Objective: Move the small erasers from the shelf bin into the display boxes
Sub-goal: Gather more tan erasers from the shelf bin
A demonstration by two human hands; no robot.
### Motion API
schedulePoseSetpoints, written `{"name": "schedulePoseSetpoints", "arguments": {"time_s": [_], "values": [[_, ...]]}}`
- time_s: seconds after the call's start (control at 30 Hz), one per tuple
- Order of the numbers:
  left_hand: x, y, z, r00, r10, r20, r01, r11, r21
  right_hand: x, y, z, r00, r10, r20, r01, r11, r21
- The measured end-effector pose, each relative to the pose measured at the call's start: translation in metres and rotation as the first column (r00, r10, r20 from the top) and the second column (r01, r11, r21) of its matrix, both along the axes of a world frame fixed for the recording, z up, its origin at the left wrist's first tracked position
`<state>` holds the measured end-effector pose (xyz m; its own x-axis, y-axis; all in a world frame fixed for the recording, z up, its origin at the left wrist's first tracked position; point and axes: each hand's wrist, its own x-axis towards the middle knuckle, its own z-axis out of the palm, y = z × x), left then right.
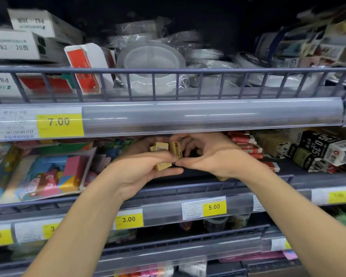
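Upper shelf (168, 118): wire-fronted, with a clear price rail carrying a yellow 7.00 tag (59, 122). Contents, left to right: white cartons (14, 45) printed P82, a red-and-white carton (84, 64) tilted against the rail, wrapped rolls of clear tape (150, 60), and mixed card packets at far right, too blurred to itemise.

Middle shelf (208, 186): wire-fronted, the level where my hands work. Contents: clear bag of coloured blocks (48, 174) at left, pink, blue, yellow; red-and-white packs (244, 144) right of centre; black and white boxes (316, 150) marked 0.35 at far right, lying jumbled. Price rail below carries yellow tags, 3.00 (128, 219) and 5.00 (214, 206).

Lower shelves: partly seen, stock dim and not identifiable.

My left hand (142, 168): palm turned up, fingers curled, holding several small tan erasers (164, 156) in a loose cluster, one lying against the thumb.

My right hand (210, 154): just beside the left, thumb tips nearly meeting, fingers curled in toward the same cluster; whether it actually pinches an eraser I cannot tell.

Small tan erasers: block-shaped, printed wrappers, held above the dark centre section of the middle shelf, between the bag and the red-and-white packs. One more tan piece (221, 178) shows under my right wrist.
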<state>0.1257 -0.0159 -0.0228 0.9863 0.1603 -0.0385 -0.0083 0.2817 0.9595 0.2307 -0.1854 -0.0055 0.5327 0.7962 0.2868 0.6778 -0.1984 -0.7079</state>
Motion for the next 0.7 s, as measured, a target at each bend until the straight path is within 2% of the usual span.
{"name": "schedulePoseSetpoints", "arguments": {"time_s": [0.13,0.23,0.4,0.53,0.63,0.7], "values": [[0.000,-0.003,0.003,1.000,-0.001,0.017,0.001,1.000,0.025,-0.002,0.003,-0.003,0.990,-0.024,0.135,0.025,1.000,-0.002],[0.000,-0.007,0.004,0.999,0.038,-0.005,-0.038,0.998,0.053,-0.002,0.004,-0.007,0.988,-0.035,0.150,0.037,0.999,-0.012],[0.004,-0.012,0.003,0.990,0.139,-0.011,-0.137,0.982,0.127,0.000,-0.003,0.001,0.982,-0.036,0.186,0.059,0.991,-0.116],[0.006,-0.009,0.000,0.987,0.162,0.012,-0.162,0.972,0.169,0.025,-0.030,0.017,0.982,-0.057,0.180,0.113,0.942,-0.317],[0.007,-0.007,-0.002,0.988,0.150,0.020,-0.151,0.973,0.177,0.042,-0.048,0.023,0.984,-0.012,0.180,0.112,0.821,-0.560],[0.007,-0.007,-0.003,0.992,0.128,0.020,-0.129,0.973,0.193,0.047,-0.051,0.024,0.981,0.037,0.193,0.101,0.748,-0.656]]}}
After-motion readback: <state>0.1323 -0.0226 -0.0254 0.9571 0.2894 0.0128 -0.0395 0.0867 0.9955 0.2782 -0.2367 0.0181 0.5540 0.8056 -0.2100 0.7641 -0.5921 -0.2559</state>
